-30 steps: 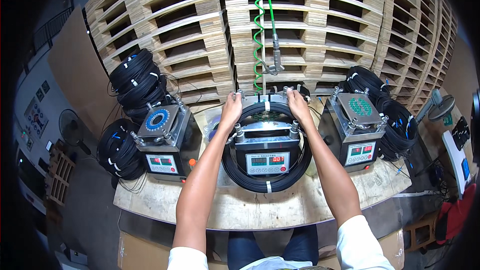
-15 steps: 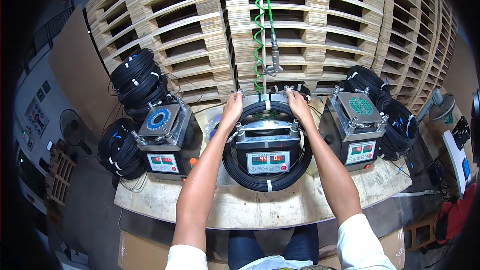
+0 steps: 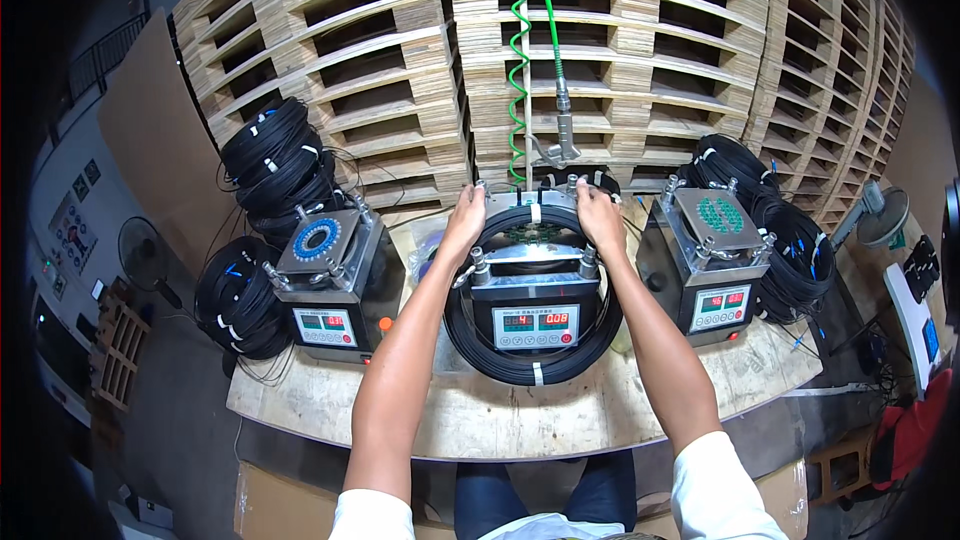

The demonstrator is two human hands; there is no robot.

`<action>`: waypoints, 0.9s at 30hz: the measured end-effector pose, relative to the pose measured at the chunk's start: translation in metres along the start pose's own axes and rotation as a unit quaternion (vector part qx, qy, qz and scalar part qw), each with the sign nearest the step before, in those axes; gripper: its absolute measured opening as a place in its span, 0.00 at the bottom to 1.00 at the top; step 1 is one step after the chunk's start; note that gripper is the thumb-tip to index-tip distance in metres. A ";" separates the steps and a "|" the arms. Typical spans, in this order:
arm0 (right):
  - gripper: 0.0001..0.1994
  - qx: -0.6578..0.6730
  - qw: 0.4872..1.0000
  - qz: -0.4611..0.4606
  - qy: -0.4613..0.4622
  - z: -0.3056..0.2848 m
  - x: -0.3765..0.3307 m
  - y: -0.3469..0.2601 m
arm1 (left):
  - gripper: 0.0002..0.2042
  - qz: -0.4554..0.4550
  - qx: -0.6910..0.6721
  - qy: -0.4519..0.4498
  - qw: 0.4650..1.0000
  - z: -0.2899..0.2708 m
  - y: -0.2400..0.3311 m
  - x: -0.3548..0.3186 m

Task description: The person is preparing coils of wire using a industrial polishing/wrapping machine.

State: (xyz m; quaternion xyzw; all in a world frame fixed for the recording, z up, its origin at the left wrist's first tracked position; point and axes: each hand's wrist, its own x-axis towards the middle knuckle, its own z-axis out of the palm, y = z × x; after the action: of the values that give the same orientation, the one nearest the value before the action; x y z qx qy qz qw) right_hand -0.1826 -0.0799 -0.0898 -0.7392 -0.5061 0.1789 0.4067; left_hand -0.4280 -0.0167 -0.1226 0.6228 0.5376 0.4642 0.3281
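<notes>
A boxy metal machine with a lit front panel stands before me at the middle of the bench. A coil of black cable, tied with white bands, rings it and rests around its front. My left hand is closed on the metal clamp post at the machine's far left corner. At the far right corner, my right hand is closed on the matching clamp post. Both arms reach forward on either side of the coil. Green-tipped pieces show partly on top; the coil and frame hide the rest.
Similar machines stand left with a blue ring and right with green pieces. Black cable coils are piled beyond both. An air gun hangs from a green coiled hose before stacked wooden pallets. An orange cap is by the left machine.
The hanging air gun has swung to the right. Digits on the panels have changed. My hands stay at the two far posts, the right one shifting only slightly.
</notes>
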 end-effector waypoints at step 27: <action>0.33 0.035 0.998 -0.053 -0.029 0.007 0.020 0.018 | 0.31 -0.013 -0.019 -0.011 1.000 0.000 0.014 -0.009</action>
State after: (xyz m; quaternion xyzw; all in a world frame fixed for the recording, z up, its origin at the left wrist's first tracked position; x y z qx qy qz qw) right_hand -0.1680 -0.0623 -0.1054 -0.6910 -0.5496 0.1957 0.4268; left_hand -0.4231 -0.0285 -0.1121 0.6146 0.5330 0.4633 0.3515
